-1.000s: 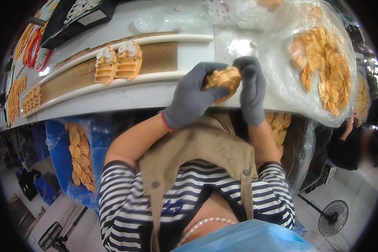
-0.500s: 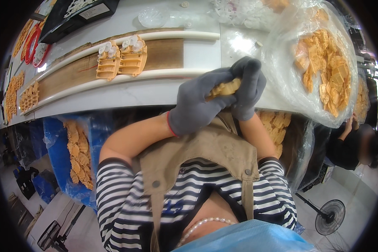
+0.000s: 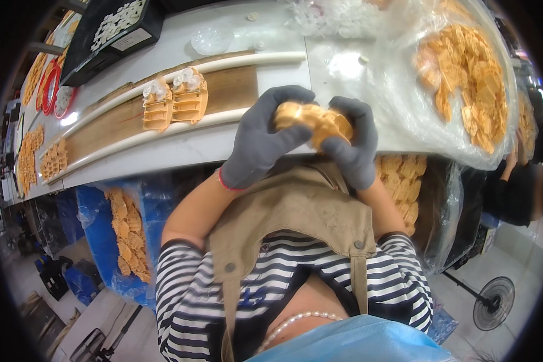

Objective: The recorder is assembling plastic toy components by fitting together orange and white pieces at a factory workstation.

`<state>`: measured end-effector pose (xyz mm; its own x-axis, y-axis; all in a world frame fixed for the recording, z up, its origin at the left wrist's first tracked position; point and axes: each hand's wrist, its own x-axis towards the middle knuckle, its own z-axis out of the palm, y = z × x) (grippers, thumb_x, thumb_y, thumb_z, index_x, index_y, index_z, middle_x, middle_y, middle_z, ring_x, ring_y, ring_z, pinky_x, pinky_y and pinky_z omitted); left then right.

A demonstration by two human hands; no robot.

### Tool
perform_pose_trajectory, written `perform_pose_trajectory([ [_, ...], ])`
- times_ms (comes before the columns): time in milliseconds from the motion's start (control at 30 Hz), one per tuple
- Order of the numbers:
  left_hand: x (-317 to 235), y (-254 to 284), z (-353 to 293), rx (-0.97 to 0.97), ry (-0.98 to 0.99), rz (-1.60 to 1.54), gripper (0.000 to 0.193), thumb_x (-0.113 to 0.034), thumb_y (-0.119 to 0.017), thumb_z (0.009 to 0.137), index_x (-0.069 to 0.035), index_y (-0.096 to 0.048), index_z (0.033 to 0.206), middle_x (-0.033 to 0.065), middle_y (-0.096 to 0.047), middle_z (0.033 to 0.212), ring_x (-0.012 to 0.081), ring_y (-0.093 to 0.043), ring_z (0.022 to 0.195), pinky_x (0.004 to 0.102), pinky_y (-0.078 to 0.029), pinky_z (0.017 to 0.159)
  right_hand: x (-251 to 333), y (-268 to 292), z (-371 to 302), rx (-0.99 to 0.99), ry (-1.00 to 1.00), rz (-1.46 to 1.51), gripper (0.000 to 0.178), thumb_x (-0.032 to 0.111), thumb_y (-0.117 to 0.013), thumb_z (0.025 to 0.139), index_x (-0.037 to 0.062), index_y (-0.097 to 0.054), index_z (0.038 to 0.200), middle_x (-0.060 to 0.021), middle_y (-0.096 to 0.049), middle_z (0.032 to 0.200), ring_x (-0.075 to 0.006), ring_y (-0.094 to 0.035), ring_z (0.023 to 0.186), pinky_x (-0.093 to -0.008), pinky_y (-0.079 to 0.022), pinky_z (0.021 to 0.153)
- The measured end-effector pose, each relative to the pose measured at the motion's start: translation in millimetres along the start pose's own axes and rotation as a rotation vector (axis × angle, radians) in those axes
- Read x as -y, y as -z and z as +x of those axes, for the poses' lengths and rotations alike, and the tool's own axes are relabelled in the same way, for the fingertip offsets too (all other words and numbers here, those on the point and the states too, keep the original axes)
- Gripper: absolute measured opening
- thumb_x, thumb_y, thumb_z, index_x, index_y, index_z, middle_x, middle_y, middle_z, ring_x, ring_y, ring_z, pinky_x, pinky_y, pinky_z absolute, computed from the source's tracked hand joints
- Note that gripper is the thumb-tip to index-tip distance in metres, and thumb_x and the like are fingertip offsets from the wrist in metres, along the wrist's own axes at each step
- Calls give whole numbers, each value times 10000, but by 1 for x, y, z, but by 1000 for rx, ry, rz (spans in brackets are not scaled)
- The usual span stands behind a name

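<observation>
Between my two grey-gloved hands is an orange-yellow moulded plastic part [image 3: 314, 122], slightly blurred, above the near edge of the table. My left hand [image 3: 264, 136] grips its left end, thumb in front and fingers behind. Its right end is pinched between the thumb and fingers of my right hand [image 3: 355, 143]. To the left, two similar orange plastic pieces with clear and white round parts on top, a left one [image 3: 157, 108] and a right one [image 3: 189, 98], rest side by side across two white rails [image 3: 220, 116] over a brown board.
A big clear bag of orange parts [image 3: 485, 90] lies at the right. Far left stands a black bin of white pieces [image 3: 111, 45], with red-rimmed trays [image 3: 51, 87] beside it. Below the table edge are a blue-lined container of orange parts [image 3: 127, 232] and more orange parts [image 3: 404, 181].
My hands have drawn apart around the orange plastic part, which has turned and now shows more of its surface. The view has shifted slightly.
</observation>
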<state>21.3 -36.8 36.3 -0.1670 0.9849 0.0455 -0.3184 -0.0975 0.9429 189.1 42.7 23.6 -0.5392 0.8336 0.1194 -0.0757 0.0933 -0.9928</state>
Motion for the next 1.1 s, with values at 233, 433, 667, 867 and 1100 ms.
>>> perform_pose_trajectory([
  [233, -7, -20, -1, 116, 51, 116, 327, 17, -638, 846, -16, -565, 1163, 68, -609, 1088, 119, -591, 972, 241, -516, 834, 21, 26, 5, 168, 552, -522, 499, 168, -802, 652, 43, -552, 1066, -133, -590, 980, -251, -618, 788, -327, -512, 660],
  [433, 12, -44, 3, 178, -30, 134, 277, 19, -645, 837, -14, -602, 1108, 80, -610, 1099, 132, -602, 957, 257, -522, 824, 15, 49, -15, 108, 616, -581, 436, 171, -799, 661, 58, -586, 1024, -136, -592, 971, -258, -620, 748, -311, -512, 616],
  [667, 33, -82, 18, 147, 74, 21, 415, -14, -676, 821, -2, -533, 1211, 97, -587, 1144, 165, -604, 971, 265, -544, 765, -6, 85, -48, 17, 61, -347, 697, 155, -838, 649, 89, -478, 1242, -108, -569, 1116, -236, -581, 1011, -317, -487, 872],
  [867, 48, -83, 36, 215, -238, 575, 735, -120, -741, 774, -1, -358, 1389, 158, -379, 1414, 251, -373, 1308, 391, -289, 1097, -94, 238, -137, -653, -11, 240, 536, 377, -699, 832, 56, -508, 1217, -97, -561, 1151, -177, -543, 1071, -334, -517, 813],
  [1100, 14, 84, 17, -540, -398, 1743, 655, -402, -620, 880, 52, -425, 1309, 257, -446, 1323, 399, -403, 1252, 467, -330, 1048, -215, 362, -290, -1092, -451, 266, 405, 277, -672, 871, 97, -518, 1200, -55, -583, 1124, -166, -577, 973, -311, -498, 772],
])
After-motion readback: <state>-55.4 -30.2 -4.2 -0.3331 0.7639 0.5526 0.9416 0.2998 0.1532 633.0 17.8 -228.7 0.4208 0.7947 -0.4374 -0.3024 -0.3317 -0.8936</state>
